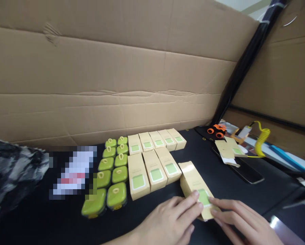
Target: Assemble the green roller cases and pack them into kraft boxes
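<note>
Both of my hands are at the near end of a small tan cardboard box (193,178) with a green picture on its top face. My left hand (174,216) lies along its left side, fingertips pressed on the near part. From the right, my right hand (240,216) grips the near right edge with thumb and fingers. A flap at the near end sticks out between the hands. Left of this box stand two rows of similar boxes (156,170). Beside them are two columns of green-lidded small containers (116,194) with yellow loops on top.
A cardboard wall (111,68) rises behind the black table (152,217). To the right lie a flattened carton (225,151), a dark phone-like slab (249,172), an orange toy car (217,130) and a coiled yellow cord (261,141). Camouflage cloth (14,173) is at left.
</note>
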A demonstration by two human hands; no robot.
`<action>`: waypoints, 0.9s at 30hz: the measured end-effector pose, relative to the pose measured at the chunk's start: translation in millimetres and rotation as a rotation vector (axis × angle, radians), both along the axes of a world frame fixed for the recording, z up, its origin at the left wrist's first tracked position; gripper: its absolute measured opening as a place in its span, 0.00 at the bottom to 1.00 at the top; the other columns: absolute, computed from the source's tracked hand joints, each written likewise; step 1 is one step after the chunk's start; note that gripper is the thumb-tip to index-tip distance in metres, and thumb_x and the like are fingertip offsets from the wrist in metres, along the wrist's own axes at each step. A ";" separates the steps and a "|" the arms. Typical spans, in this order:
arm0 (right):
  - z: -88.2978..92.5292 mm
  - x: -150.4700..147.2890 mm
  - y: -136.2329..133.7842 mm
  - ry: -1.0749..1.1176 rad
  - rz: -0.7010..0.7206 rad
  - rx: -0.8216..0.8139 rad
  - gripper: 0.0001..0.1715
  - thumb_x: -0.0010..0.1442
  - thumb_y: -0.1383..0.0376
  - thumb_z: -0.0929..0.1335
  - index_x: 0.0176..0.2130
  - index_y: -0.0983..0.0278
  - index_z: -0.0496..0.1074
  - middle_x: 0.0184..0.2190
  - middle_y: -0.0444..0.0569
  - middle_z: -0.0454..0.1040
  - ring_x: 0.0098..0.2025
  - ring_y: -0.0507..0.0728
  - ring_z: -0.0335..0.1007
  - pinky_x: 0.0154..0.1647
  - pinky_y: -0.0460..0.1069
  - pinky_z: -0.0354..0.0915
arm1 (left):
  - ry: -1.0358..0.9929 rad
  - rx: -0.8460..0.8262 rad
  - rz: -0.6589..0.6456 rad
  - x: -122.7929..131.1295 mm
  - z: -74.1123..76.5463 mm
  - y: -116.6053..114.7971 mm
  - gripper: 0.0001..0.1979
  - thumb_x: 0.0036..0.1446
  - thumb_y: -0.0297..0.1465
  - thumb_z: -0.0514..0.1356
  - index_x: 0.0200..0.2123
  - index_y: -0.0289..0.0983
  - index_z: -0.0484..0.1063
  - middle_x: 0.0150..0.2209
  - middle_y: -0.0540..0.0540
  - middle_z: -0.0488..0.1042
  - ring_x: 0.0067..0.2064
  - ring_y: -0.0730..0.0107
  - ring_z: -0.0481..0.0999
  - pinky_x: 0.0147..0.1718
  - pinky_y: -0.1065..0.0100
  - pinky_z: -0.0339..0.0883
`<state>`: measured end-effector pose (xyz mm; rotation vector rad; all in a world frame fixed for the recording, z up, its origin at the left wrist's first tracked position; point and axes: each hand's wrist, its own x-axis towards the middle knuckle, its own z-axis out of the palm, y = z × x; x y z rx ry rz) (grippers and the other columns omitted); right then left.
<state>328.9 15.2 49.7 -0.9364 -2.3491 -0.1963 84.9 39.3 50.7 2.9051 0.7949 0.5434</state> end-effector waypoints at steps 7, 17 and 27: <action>2.0 -7.7 -1.7 0.032 -0.056 -0.047 0.13 0.64 0.70 0.61 0.47 0.62 0.69 0.36 0.51 0.76 0.36 0.53 0.76 0.34 0.44 0.72 | 0.035 -0.002 -0.048 -2.2 6.2 -1.8 0.26 0.56 0.33 0.62 0.57 0.46 0.60 0.64 0.39 0.59 0.46 0.59 0.77 0.42 0.60 0.75; -7.1 -7.0 4.0 0.041 -0.002 -0.078 0.09 0.64 0.68 0.64 0.46 0.63 0.68 0.52 0.57 0.68 0.59 0.60 0.61 0.52 0.51 0.68 | 0.038 0.037 -0.061 0.2 4.9 -0.5 0.24 0.58 0.34 0.60 0.57 0.42 0.59 0.64 0.38 0.59 0.46 0.60 0.77 0.44 0.62 0.74; -12.7 -2.2 5.1 -0.017 0.091 -0.166 0.20 0.64 0.73 0.62 0.55 0.64 0.64 0.56 0.57 0.67 0.64 0.60 0.54 0.56 0.51 0.64 | 0.114 0.197 -0.036 -0.3 -3.4 -4.1 0.27 0.58 0.42 0.58 0.59 0.42 0.58 0.65 0.37 0.57 0.50 0.48 0.76 0.46 0.54 0.72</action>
